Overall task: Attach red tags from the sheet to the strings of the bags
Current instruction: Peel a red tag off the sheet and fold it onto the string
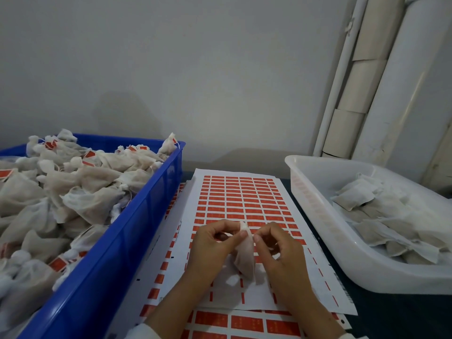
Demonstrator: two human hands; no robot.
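A sheet of red tags (241, 199) lies on the table between two bins, on top of further tag sheets (247, 322). Above its near half I hold one white mesh bag (245, 258) upright between both hands. My left hand (210, 250) pinches the gathered top of the bag with thumb and fingers. My right hand (278, 250) has its fingers curled at the bag's top right edge, thumb touching the fabric. The bag's string is too thin to make out. The sheet's near rows are stripped of tags.
A blue bin (117, 243) on the left is heaped with tagged bags (73, 192). A white translucent tub (325, 216) on the right holds untagged bags (381, 216). A wall stands behind; pipes and cardboard rolls (362, 77) rise at the back right.
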